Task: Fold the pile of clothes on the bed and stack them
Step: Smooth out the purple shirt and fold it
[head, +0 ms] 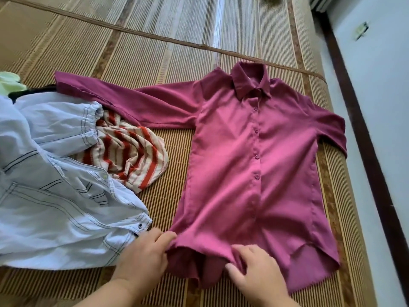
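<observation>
The magenta button-up shirt (254, 165) lies spread face-up at the centre right of the frame on the bed's bamboo mat (137, 52), collar toward the top; the left hand (146, 255) and right hand (254, 269) each pinch its bunched hem at the bottom. The thin fabric looks slippery — an uneven tug could skew the placket; the long sleeve at the upper left runs under the pale denim garment (55, 185) beside the striped top (132, 156), and could drag that pile along.
</observation>
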Action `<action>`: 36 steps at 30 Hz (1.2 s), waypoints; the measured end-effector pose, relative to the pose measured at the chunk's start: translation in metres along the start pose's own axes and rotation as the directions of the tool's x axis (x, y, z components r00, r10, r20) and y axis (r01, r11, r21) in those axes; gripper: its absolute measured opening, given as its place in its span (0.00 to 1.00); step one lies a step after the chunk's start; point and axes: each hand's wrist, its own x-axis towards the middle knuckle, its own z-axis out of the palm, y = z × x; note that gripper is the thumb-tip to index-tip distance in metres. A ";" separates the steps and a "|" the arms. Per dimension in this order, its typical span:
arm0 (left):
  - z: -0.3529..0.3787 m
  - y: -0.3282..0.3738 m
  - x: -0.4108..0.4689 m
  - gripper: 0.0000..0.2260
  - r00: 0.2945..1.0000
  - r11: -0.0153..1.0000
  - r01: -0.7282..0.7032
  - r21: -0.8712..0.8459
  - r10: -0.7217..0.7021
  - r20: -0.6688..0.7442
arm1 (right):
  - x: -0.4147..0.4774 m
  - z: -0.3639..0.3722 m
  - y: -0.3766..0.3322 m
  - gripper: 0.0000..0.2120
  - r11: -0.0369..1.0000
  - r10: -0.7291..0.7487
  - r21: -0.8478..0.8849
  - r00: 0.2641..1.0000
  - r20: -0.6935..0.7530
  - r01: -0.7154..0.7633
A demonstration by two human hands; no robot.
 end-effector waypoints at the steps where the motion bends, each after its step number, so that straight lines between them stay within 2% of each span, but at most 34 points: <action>1: 0.008 -0.002 0.002 0.20 0.995 0.996 0.087 0.009 -0.087 0.049 | -0.001 0.000 0.010 0.24 0.995 0.080 0.074 0.994 -0.076 -0.074; 2: 0.014 -0.003 0.004 0.24 0.982 0.985 0.175 -0.009 -0.174 0.073 | -0.001 -0.001 0.021 0.23 0.981 0.165 0.132 0.972 -0.167 -0.144; 4: 0.023 0.002 0.011 0.28 0.952 0.954 0.297 -0.037 -0.294 0.082 | 0.004 -0.005 0.049 0.22 0.928 0.347 0.249 0.881 -0.321 -0.275; 6: 0.028 0.009 0.019 0.24 0.944 0.938 0.330 -0.108 -0.326 0.055 | 0.009 -0.016 0.081 0.23 0.836 0.538 0.356 0.753 -0.379 -0.418; 8: 0.030 0.012 0.022 0.18 0.949 0.931 0.316 -0.185 -0.313 0.046 | 0.017 -0.029 0.112 0.27 0.743 0.666 0.405 0.649 -0.367 -0.533; 9: 0.031 0.013 0.023 0.16 0.947 0.926 0.319 -0.200 -0.316 0.047 | 0.020 -0.035 0.128 0.30 0.701 0.710 0.419 0.622 -0.330 -0.578; 12: 0.031 0.016 0.025 0.12 0.943 0.922 0.331 -0.201 -0.333 0.028 | 0.031 -0.048 0.171 0.35 0.589 0.790 0.430 0.599 -0.130 -0.684; 14: 0.033 0.021 0.026 0.15 0.945 0.928 0.322 -0.185 -0.326 0.012 | 0.034 -0.055 0.189 0.27 0.639 0.738 0.392 0.672 -0.067 -0.662; 16: 0.033 0.024 0.024 0.17 0.954 0.939 0.298 -0.174 -0.300 0.013 | 0.031 -0.060 0.201 0.14 0.728 0.631 0.413 0.771 -0.089 -0.548; 17: 0.032 0.021 0.023 0.17 0.955 0.943 0.292 -0.162 -0.295 0.003 | 0.027 -0.062 0.208 0.10 0.736 0.600 0.457 0.794 -0.100 -0.499; 19: 0.032 0.009 0.016 0.19 0.930 0.931 0.349 -0.107 -0.358 -0.081 | 0.013 -0.065 0.225 0.08 0.713 0.600 0.516 0.795 -0.096 -0.475; 21: 0.035 -0.004 0.008 0.19 0.871 0.885 0.461 -0.060 -0.464 -0.159 | 0.000 -0.062 0.240 0.12 0.755 0.585 0.426 0.806 -0.094 -0.498; 23: 0.044 -0.007 0.004 0.17 0.856 0.869 0.493 -0.036 -0.492 -0.156 | -0.007 -0.052 0.244 0.28 0.857 0.502 0.189 0.858 -0.108 -0.478; 24: 0.050 -0.006 0.005 0.18 0.860 0.870 0.492 -0.035 -0.492 -0.138 | -0.009 -0.048 0.239 0.33 0.907 0.421 0.033 0.898 -0.125 -0.421; 25: 0.057 -0.004 0.006 0.20 0.852 0.860 0.508 -0.051 -0.510 -0.118 | -0.010 -0.044 0.233 0.35 0.941 0.314 -0.084 0.940 -0.133 -0.327; 27: 0.066 -0.001 0.008 0.22 0.808 0.814 0.570 -0.112 -0.580 -0.104 | -0.005 -0.034 0.226 0.31 0.970 0.135 -0.179 0.975 -0.178 -0.167; 29: 0.071 -0.001 0.011 0.22 0.781 0.790 0.596 -0.144 -0.612 -0.121 | 0.003 -0.030 0.225 0.22 0.977 0.025 -0.192 0.942 -0.336 -0.094; 31: 0.073 -0.001 0.013 0.22 0.766 0.778 0.607 -0.161 -0.627 -0.143 | 0.007 -0.032 0.227 0.08 0.977 -0.068 -0.209 0.884 -0.462 -0.034; 32: 0.073 -0.003 0.013 0.22 0.765 0.782 0.602 -0.161 -0.623 -0.163 | 0.008 -0.035 0.228 0.06 0.981 -0.075 -0.192 0.853 -0.516 -0.029; 34: 0.072 -0.010 0.013 0.21 0.780 0.809 0.572 -0.138 -0.588 -0.213 | 0.005 -0.039 0.231 0.11 0.995 0.011 -0.075 0.790 -0.614 -0.072; 36: 0.072 -0.021 0.008 0.19 0.811 0.841 0.537 -0.069 -0.537 -0.230 | -0.006 -0.042 0.239 0.09 0.987 0.150 0.055 0.731 -0.665 -0.152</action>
